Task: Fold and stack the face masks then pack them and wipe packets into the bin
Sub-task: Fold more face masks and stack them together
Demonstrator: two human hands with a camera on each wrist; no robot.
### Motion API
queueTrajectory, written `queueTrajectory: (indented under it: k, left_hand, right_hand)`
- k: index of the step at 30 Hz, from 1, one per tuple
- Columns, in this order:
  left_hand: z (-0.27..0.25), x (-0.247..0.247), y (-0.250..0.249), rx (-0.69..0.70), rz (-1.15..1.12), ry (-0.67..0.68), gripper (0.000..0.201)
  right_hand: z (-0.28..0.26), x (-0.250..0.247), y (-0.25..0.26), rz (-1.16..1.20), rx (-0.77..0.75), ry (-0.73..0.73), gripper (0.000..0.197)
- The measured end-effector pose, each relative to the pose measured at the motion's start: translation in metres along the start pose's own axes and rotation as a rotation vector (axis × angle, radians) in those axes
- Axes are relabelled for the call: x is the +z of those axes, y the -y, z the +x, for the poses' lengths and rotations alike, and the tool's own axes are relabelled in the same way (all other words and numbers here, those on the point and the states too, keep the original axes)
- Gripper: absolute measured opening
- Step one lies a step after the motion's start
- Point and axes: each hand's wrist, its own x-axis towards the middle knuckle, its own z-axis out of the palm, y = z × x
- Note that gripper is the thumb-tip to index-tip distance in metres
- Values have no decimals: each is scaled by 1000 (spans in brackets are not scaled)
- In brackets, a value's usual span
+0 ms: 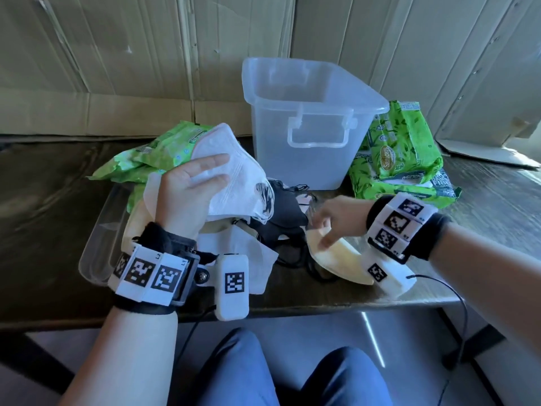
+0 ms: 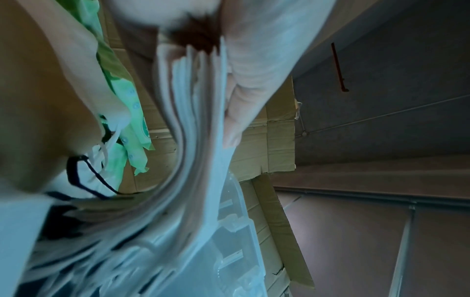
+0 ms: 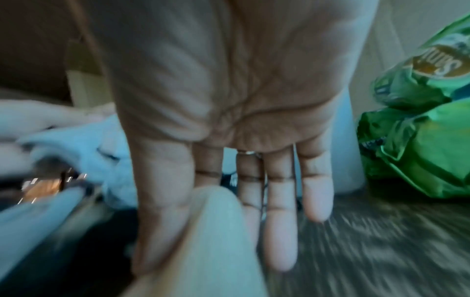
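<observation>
Left of the bin (image 1: 304,118), a heap of light green wipe packets (image 1: 152,153) lies on the dark table (image 1: 49,206), with a clear lid (image 1: 99,238) flat just in front of them. Beside these, the left hand (image 1: 187,191) holds a stack of white masks (image 1: 234,183) up off the table; in the left wrist view the thumb and fingers (image 2: 236,120) clamp the layered edges of the stack (image 2: 193,140) between them. Under that hand, in front of the bin, a loose pile of white and black masks (image 1: 281,227) with tangled ear loops covers the table near its front edge. Right of the pile, the right hand (image 1: 336,218) pinches the tip of a cream mask (image 1: 339,259) between thumb and forefinger, the other fingers (image 3: 279,221) straight; the rest of the mask lies near the front edge. Right of the bin, darker green wipe packets (image 1: 401,153) are stacked, just beside its wall. Bare tabletop runs on past them to the far right. The bin stands open behind the pile, nothing visible inside.
</observation>
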Motion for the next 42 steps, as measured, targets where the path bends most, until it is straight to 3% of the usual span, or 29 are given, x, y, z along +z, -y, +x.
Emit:
queueTrajectory:
  k: [3, 6, 11, 14, 20, 26, 33, 36, 38, 42]
  left_hand:
    - [0, -3, 2, -6, 3, -44, 27]
    - [1, -6, 4, -9, 10, -75, 28]
    - [3, -17, 7, -24, 11, -124, 30]
    - [3, -26, 10, -37, 20, -158, 29]
    - [5, -36, 13, -44, 31, -175, 30]
    - [6, -35, 13, -21, 13, -157, 30]
    - [7, -34, 9, -6, -26, -173, 29]
    - [6, -25, 5, 0, -41, -155, 25]
    - [4, -15, 2, 8, -53, -115, 22]
    - [1, 5, -3, -21, -39, -8, 12]
  right_hand:
    - [0, -22, -8, 235, -16, -166, 14]
    - [9, -36, -5, 489, -95, -331, 33]
    - [40, -39, 26, 212, -129, -372, 16]
    - [60, -32, 35, 59, -149, -333, 31]
    - [83, -19, 45, -82, -215, -203, 31]
    - [85, -22, 43, -95, -199, -267, 31]
    - [32, -36, 12, 307, -168, -623, 15]
    - [2, -41, -5, 532, -153, -750, 31]
    - [-15, -45, -11, 765, -202, -786, 36]
    - [-41, -51, -11, 1105, -427, -734, 27]
